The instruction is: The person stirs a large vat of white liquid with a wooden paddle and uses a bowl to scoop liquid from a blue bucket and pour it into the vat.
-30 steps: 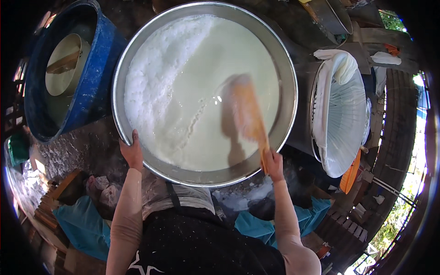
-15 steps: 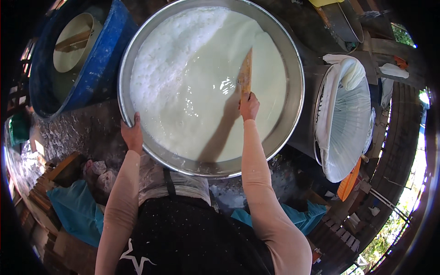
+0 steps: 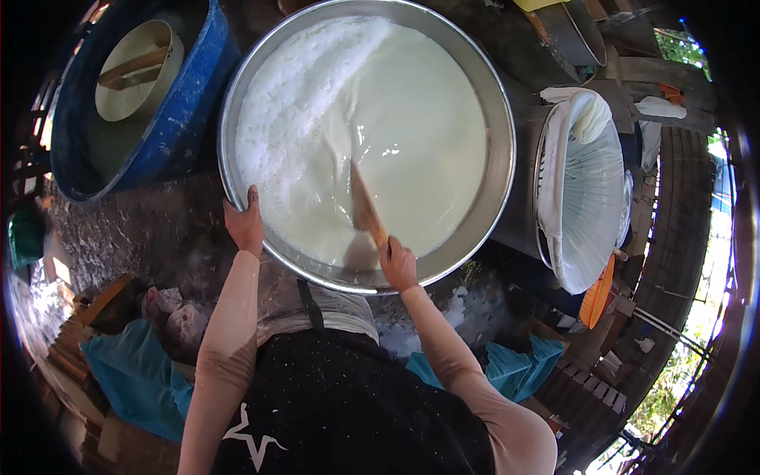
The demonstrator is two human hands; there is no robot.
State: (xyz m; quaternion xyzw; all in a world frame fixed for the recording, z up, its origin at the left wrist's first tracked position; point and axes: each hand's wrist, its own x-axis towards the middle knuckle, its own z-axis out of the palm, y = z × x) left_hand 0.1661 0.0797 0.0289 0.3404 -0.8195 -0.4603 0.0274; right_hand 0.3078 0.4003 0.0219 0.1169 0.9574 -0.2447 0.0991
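Note:
A large round metal basin (image 3: 500,170) stands in front of me, filled with a pale milky liquid (image 3: 419,119). White foam (image 3: 289,103) covers the liquid's left and far-left part. My right hand (image 3: 398,263) is closed around the handle of a flat wooden paddle (image 3: 366,204), over the near part of the basin. The paddle's blade slants away to the left, its tip at the liquid. With my left hand (image 3: 245,224) I grip the basin's rim at the near left, thumb over the edge; the other fingers are partly hidden.
At the left stands a blue tub (image 3: 178,103) with a pale round vessel (image 3: 162,83) inside. A cloth-lined container (image 3: 586,190) is close on the right, an orange object (image 3: 599,293) below it. Turquoise sheeting (image 3: 138,376) lies at the lower left.
My right hand has drawn the paddle toward me and to the left, and its blade now slants left. The left hand keeps its place on the rim.

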